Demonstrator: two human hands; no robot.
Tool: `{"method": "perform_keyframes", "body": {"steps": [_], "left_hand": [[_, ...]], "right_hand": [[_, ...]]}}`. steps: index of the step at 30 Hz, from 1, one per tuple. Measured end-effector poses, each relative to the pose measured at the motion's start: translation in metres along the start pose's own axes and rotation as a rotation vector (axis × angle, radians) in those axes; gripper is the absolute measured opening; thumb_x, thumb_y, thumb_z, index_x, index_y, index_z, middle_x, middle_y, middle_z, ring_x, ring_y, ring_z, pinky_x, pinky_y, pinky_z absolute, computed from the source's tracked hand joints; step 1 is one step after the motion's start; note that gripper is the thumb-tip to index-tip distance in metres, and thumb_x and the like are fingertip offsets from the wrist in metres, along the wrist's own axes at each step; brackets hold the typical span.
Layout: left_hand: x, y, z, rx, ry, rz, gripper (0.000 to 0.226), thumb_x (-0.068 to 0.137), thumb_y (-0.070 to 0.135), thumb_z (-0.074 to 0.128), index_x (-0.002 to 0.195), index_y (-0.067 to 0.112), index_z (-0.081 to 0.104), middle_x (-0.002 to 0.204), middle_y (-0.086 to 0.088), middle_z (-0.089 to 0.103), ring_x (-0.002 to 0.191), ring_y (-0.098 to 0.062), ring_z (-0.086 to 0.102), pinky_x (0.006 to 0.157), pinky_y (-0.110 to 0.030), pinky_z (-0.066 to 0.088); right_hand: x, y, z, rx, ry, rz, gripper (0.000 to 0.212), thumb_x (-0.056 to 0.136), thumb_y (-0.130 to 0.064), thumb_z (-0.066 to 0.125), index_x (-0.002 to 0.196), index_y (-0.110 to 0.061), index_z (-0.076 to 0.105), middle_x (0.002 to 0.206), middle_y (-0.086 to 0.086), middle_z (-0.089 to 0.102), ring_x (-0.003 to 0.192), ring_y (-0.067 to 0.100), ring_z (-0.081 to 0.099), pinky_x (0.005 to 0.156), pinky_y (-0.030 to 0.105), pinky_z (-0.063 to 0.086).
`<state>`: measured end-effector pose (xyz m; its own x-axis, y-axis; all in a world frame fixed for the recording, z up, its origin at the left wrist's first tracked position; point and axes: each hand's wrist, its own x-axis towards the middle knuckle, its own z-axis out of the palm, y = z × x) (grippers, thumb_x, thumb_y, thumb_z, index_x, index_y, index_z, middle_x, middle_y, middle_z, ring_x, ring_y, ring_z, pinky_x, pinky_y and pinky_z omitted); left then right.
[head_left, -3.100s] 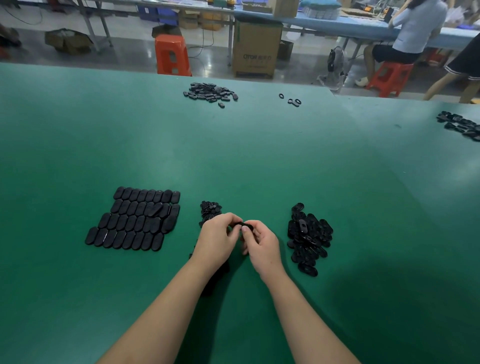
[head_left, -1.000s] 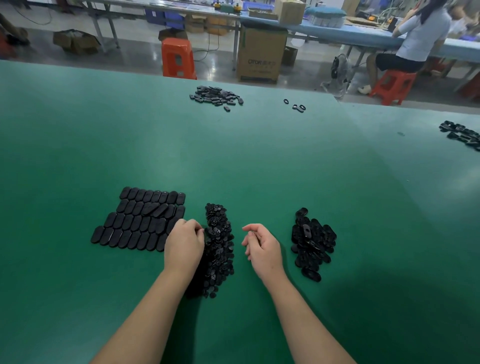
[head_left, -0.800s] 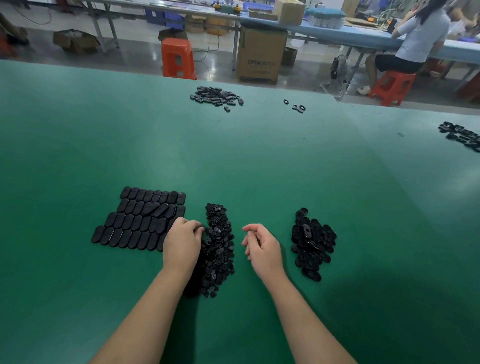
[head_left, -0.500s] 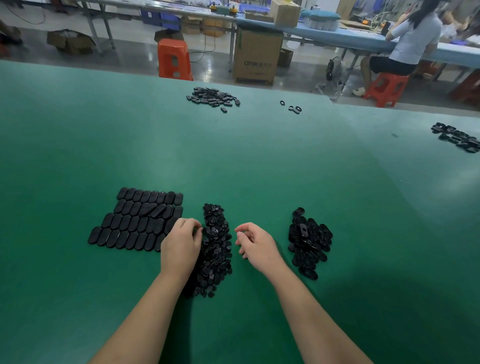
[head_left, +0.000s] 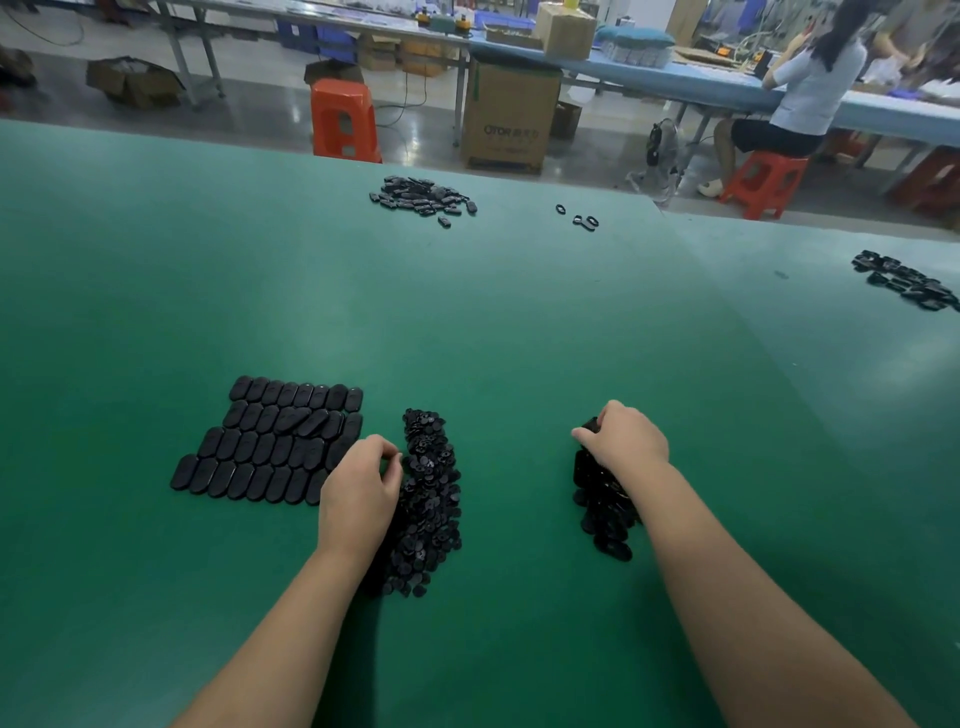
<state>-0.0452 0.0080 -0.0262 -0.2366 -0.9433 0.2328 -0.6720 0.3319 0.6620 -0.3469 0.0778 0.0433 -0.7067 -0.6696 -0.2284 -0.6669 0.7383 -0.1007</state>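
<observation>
On the green table (head_left: 493, 322) lie neat rows of black oval shells (head_left: 270, 447) at the left. Beside them is a long heap of small black inserts (head_left: 431, 493), and to the right a pile of loose black shells (head_left: 605, 512). My left hand (head_left: 358, 488) rests at the left edge of the insert heap with its fingers curled into the pieces. My right hand (head_left: 623, 439) lies on top of the right pile, fingers curled down onto a shell at its far end. What either hand holds is hidden by the fingers.
More black parts lie far off: a heap (head_left: 421, 197) at the back, a few rings (head_left: 579, 218) and a group (head_left: 906, 280) at the right. Beyond the table stand orange stools (head_left: 343, 122), a cardboard box (head_left: 509, 122) and a seated person (head_left: 800, 98).
My right hand has moved right from the gap between the heaps onto the pile of loose shells. My left hand has stayed at the insert heap.
</observation>
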Motion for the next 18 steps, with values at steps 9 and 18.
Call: {"method": "perform_keyframes", "body": {"steps": [9, 18], "left_hand": [[0.000, 0.001, -0.001, 0.007, -0.001, 0.015, 0.006, 0.095, 0.017, 0.064, 0.090, 0.018, 0.061, 0.083, 0.010, 0.059, 0.069, -0.004, 0.056, 0.060, -0.028, 0.050], [0.000, 0.000, 0.001, -0.004, 0.007, 0.014, 0.034, 0.099, 0.013, 0.059, 0.132, 0.004, 0.061, 0.112, -0.003, 0.068, 0.099, -0.021, 0.065, 0.084, -0.039, 0.056]], "right_hand": [[0.004, -0.007, -0.005, 0.009, -0.066, 0.064, 0.017, 0.085, -0.016, 0.057, 0.072, -0.016, 0.046, 0.066, 0.001, 0.047, 0.056, 0.021, 0.042, 0.053, 0.021, 0.032], [-0.013, -0.022, -0.008, 0.955, -0.137, -0.065, 0.019, 0.092, -0.006, 0.058, 0.109, -0.005, 0.066, 0.082, 0.009, 0.067, 0.054, 0.012, 0.061, 0.055, 0.022, 0.057]]}}
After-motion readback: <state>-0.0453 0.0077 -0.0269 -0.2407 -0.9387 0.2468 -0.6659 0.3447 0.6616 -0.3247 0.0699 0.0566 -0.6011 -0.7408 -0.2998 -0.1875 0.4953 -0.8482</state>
